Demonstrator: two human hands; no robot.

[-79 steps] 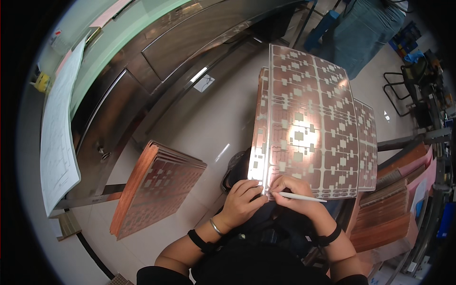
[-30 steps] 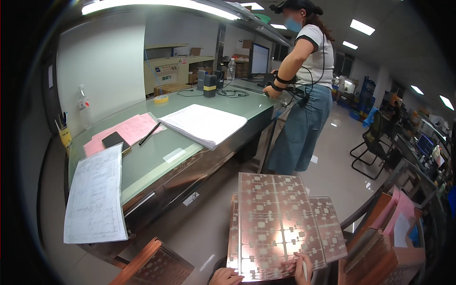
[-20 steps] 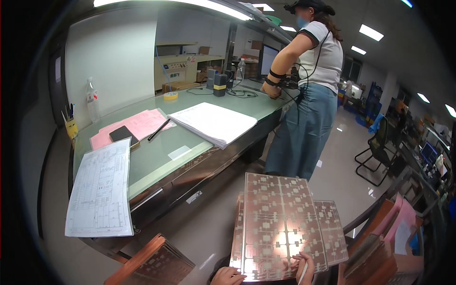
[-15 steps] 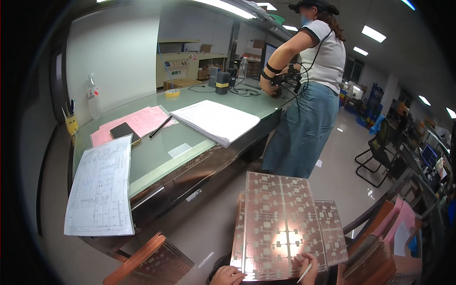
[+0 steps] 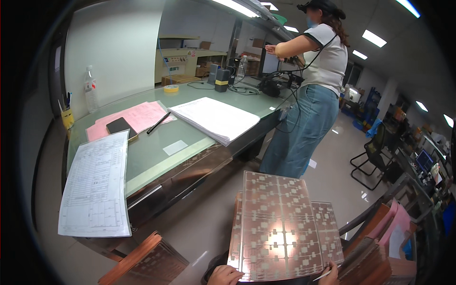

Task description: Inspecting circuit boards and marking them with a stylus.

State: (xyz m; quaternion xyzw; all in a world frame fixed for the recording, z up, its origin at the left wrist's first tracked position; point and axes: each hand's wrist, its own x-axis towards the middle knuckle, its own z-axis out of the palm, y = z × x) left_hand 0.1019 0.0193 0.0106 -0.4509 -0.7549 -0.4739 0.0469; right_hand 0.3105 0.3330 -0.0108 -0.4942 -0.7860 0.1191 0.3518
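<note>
A large copper-coloured circuit board panel (image 5: pixel 275 228) with a pale pattern lies in front of me, bright glare on its lower middle. Beneath it, another patterned panel (image 5: pixel 327 228) sticks out on the right. My left hand (image 5: pixel 224 275) is at the near left corner of the top panel, fingers curled against its edge. At the near right corner, my right hand (image 5: pixel 331 274) is closed around a thin white pen-like stick (image 5: pixel 322 275). Its tip points left, close to the panel's edge. Both hands are partly cut off by the lower picture edge.
A glass-topped desk (image 5: pixel 156 164) on the left bears a paper stack (image 5: pixel 216 118), pink sheets (image 5: pixel 135 116), a phone (image 5: pixel 118 127), a black pen (image 5: pixel 158 123) and an overhanging printed sheet (image 5: pixel 95 185). Panels stand in racks at lower left (image 5: pixel 147 261) and right (image 5: pixel 375 261). A person (image 5: pixel 304 95) stands beyond.
My right hand with the white stick has moved right, from over the panel to its near right corner. My left hand stays at its corner. The other person has raised their hands from the black device.
</note>
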